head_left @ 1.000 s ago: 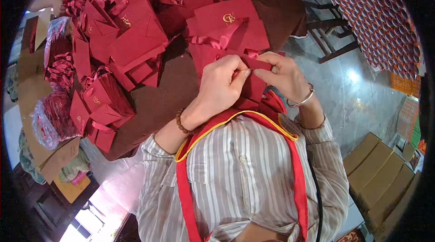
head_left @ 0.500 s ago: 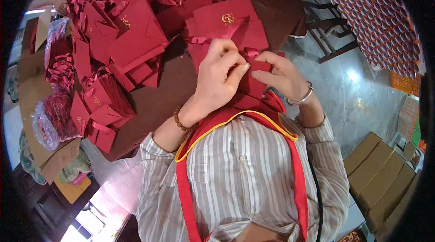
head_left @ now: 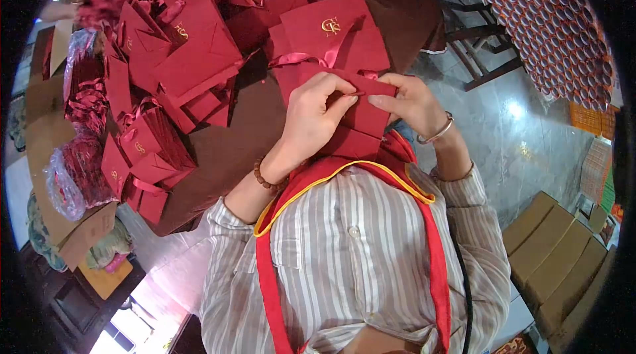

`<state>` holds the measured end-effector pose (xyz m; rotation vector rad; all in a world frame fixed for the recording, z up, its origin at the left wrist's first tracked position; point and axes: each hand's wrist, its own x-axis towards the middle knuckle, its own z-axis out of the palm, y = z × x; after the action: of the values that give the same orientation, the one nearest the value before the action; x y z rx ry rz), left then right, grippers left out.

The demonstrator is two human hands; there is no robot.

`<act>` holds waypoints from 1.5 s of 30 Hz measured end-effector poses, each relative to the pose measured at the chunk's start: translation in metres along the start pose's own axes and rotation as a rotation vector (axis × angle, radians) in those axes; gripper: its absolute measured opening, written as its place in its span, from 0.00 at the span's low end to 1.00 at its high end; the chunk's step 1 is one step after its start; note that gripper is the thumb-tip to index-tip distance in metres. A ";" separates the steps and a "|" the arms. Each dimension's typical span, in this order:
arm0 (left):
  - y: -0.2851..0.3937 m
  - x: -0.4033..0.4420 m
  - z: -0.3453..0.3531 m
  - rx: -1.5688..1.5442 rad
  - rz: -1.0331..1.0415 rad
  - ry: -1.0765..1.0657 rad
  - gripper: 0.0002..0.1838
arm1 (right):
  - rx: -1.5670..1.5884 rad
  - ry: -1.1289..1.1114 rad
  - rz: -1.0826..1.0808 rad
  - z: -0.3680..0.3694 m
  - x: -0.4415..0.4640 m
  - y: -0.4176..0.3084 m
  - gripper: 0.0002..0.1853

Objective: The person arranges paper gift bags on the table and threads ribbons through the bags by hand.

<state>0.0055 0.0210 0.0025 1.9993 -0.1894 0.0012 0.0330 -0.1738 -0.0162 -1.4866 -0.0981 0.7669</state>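
My left hand (head_left: 317, 110), with a beaded bracelet at the wrist, pinches the upper edge of a red paper gift bag (head_left: 363, 117) between thumb and fingertips. At the bag's right side, my right hand (head_left: 414, 107) grips it with the thumb on the near face; a metal bangle is on that wrist. A bit of pink ribbon (head_left: 368, 74) shows behind the bag's edge. Just beyond my hands lies another red gift bag (head_left: 331, 33) with a gold monogram and a ribbon. Whatever is tucked behind my fingers stays hidden.
Piled red gift bags (head_left: 192, 43) cover the left of the brown tablecloth (head_left: 232, 149). Plastic-wrapped bundles (head_left: 83, 175) lie at the far left. To the right are a dark wooden stool (head_left: 487, 39), cardboard boxes (head_left: 553, 254) and rows of small round items (head_left: 543, 19). Another person's blurred hand (head_left: 56, 11) appears upper left.
The bag's upper panel has come up flatter and more into view between my hands. My left fingers have shifted along its edge, and the ribbon there is now mostly covered.
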 end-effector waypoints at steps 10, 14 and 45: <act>-0.006 -0.002 0.002 0.083 0.071 -0.017 0.06 | -0.069 0.010 -0.080 -0.001 0.000 0.001 0.17; -0.006 -0.003 0.002 0.101 0.075 0.000 0.05 | -0.053 -0.007 0.008 -0.001 0.001 -0.007 0.16; -0.008 -0.002 0.015 0.158 0.245 0.101 0.04 | -0.330 0.075 -0.253 0.006 -0.001 -0.008 0.14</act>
<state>0.0039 0.0113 -0.0114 2.1152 -0.3780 0.2810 0.0323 -0.1681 -0.0076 -1.7721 -0.3633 0.5050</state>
